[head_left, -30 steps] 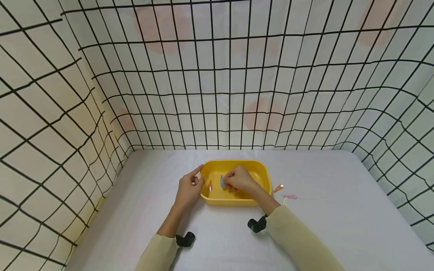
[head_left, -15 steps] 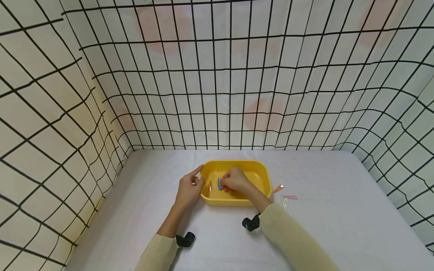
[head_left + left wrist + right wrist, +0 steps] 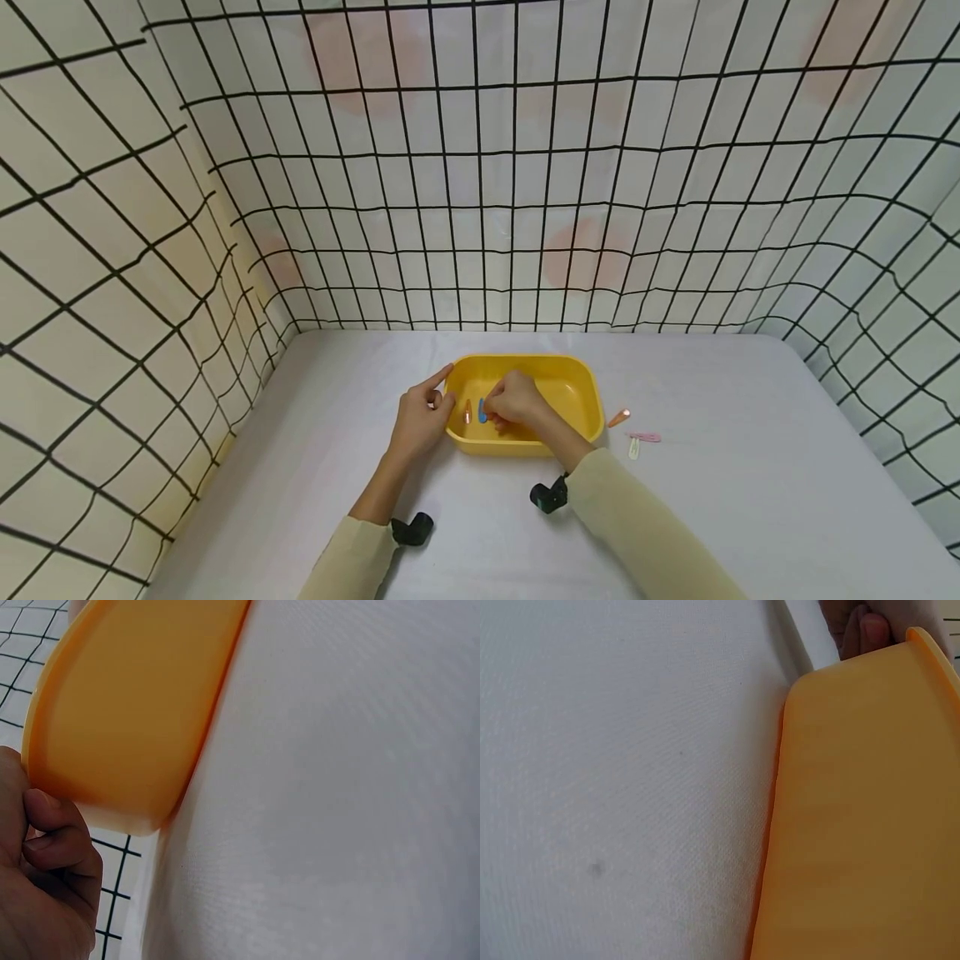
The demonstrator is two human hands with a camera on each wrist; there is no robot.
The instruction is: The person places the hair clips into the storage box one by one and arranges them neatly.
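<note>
In the head view, a yellow tray (image 3: 517, 448) sits on the table. My left hand (image 3: 422, 418) holds its left rim, index finger stretched toward the back corner and the other fingers curled, as the left wrist view shows by the outer wall (image 3: 120, 735). My right hand (image 3: 517, 400) reaches down into the tray, pinching a blue snap hair clip (image 3: 482, 410) at the tray floor. The fingertips partly cover this clip. Left of it, an orange hair clip (image 3: 468, 412) lies upright in line with the blue one. The right wrist view shows only the tray's outside, not the clip.
Right of the tray lie an orange hair clip (image 3: 618, 417), a pink clip (image 3: 645, 437) and a white clip (image 3: 634, 448), the last two touching or nearly so. A white cloth with a black grid (image 3: 510, 183) hangs behind and beside the white table (image 3: 750, 467).
My right hand has moved left inside the tray with the blue hair clip, bringing it closer to the orange one. My left hand stays at the rim.
</note>
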